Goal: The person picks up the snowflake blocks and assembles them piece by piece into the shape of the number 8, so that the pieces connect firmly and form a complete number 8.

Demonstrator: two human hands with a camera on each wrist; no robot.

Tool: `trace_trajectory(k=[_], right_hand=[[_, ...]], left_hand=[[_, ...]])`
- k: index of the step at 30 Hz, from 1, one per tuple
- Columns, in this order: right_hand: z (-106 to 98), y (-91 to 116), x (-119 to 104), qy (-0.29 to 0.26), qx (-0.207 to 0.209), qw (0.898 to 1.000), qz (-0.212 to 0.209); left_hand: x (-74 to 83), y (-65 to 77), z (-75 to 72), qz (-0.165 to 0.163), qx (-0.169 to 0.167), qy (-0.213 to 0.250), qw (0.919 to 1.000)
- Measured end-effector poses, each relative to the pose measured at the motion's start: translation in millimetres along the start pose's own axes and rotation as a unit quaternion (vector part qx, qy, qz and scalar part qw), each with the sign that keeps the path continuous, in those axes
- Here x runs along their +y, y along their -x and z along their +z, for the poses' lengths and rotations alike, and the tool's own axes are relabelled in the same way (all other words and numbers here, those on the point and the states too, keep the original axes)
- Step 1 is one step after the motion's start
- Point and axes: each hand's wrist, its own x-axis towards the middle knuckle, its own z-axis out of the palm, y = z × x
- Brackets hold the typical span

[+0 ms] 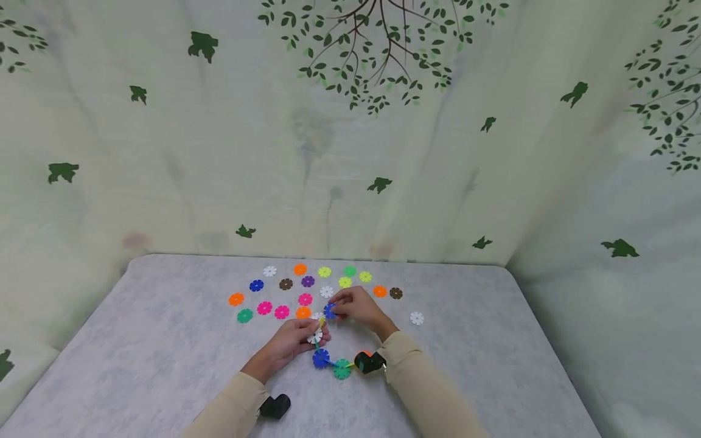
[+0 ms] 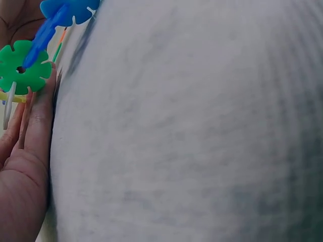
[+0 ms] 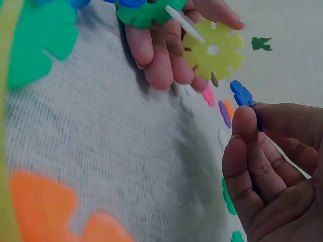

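Observation:
My left hand (image 1: 290,342) holds the end of a chain of interlocking flower-shaped plastic discs. A yellow disc (image 3: 225,54) is at that end, between thumb and fingers, with a white disc (image 3: 182,22) slotted into it. A green disc (image 2: 38,78) follows, lying against the fingers in the left wrist view. From there the chain curves toward me through a blue disc (image 1: 320,360) and another green disc (image 1: 342,370) to an orange one (image 3: 43,212). My right hand (image 1: 358,307) pinches a single blue disc (image 3: 242,94) edge-on between thumb and forefinger, a small gap from the yellow disc.
Several loose discs lie scattered on the grey cloth-covered table (image 1: 137,353) beyond the hands, among them a pink disc (image 1: 282,312), a brown disc (image 1: 396,293) and a white disc (image 1: 417,318) off to the right. A leaf-printed curtain (image 1: 274,152) hangs behind the table.

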Motion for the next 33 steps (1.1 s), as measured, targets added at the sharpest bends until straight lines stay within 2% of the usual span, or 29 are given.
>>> trace_trajectory(k=[8, 15, 20, 27, 33], right_hand=[[5, 1, -2, -0.012, 0.008, 1.000, 0.011], [8, 2, -3, -0.022, -0.020, 0.999, 0.012], [9, 4, -3, -0.032, -0.017, 0.999, 0.020], [22, 7, -1, -0.027, 0.007, 1.000, -0.012], [16, 8, -3, -0.011, -0.020, 1.000, -0.014]], left_hand=[[1.7, -0.5, -0.8, -0.006, -0.008, 0.001, 0.9999], [1.7, -1.1, -0.6, -0.001, 0.001, -0.009, 1.0000], [1.1, -1.3, 1.9, 0.008, 0.007, -0.009, 0.9999], [-1.6, 1.6, 4.2, 0.022, 0.026, -0.006, 0.9994], [-2.0, 0.5, 4.5, 0.015, 0.020, -0.006, 0.9997]])
